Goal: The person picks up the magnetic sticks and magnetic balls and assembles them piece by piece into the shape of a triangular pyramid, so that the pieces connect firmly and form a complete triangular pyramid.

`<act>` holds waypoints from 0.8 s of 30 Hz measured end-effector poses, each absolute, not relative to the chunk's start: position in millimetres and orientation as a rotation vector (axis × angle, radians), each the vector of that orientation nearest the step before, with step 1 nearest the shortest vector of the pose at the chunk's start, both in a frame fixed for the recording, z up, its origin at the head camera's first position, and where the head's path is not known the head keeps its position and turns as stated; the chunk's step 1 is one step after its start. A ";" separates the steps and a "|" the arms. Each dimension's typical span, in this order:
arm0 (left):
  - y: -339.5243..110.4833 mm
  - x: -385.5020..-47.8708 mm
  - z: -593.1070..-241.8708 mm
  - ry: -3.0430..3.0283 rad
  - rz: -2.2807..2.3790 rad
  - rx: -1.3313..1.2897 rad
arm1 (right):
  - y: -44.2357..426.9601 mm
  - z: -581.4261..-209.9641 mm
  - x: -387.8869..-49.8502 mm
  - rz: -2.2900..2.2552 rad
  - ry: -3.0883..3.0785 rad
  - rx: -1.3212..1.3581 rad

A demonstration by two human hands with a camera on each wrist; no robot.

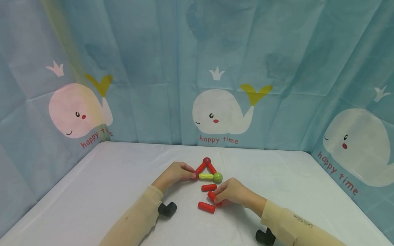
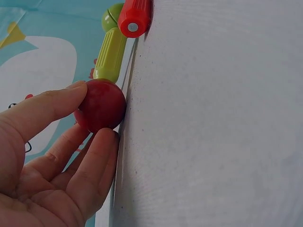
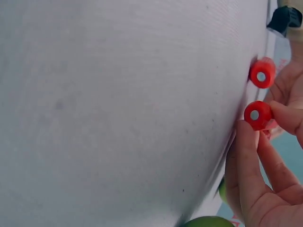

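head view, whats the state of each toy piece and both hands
Left hand, pinching the left red ball
Right hand, pinching the middle red rod
Left red ball, held, joined into the triangle
Triangle of rods and balls, assembled
Middle red rod, held, unattached
Upper loose red rod, lying flat, unheld
Lower loose red rod, lying flat, unheld

My remote head feed: bright, soft shadow below right fingers [image 1: 222,187]; my wrist feeds: dimmer, tablecloth [image 2: 213,118] greyed beside fingers.
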State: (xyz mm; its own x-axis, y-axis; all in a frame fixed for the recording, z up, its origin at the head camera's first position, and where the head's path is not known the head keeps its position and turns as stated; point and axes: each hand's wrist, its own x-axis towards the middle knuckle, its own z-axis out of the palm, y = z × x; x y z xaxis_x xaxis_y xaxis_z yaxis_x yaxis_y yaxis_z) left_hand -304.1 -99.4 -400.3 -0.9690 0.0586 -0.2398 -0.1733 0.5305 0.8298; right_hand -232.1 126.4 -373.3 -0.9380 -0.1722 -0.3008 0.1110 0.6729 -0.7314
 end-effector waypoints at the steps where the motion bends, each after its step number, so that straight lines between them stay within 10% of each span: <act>1: -99.5 -304.2 -400.6 2.533 1.414 -0.093 | 127.1 -372.5 -232.8 -1.145 2.544 -0.040; 24: -99.4 -302.6 -399.5 2.509 1.451 -0.122 | 142.2 -350.8 -277.7 -1.406 2.507 0.035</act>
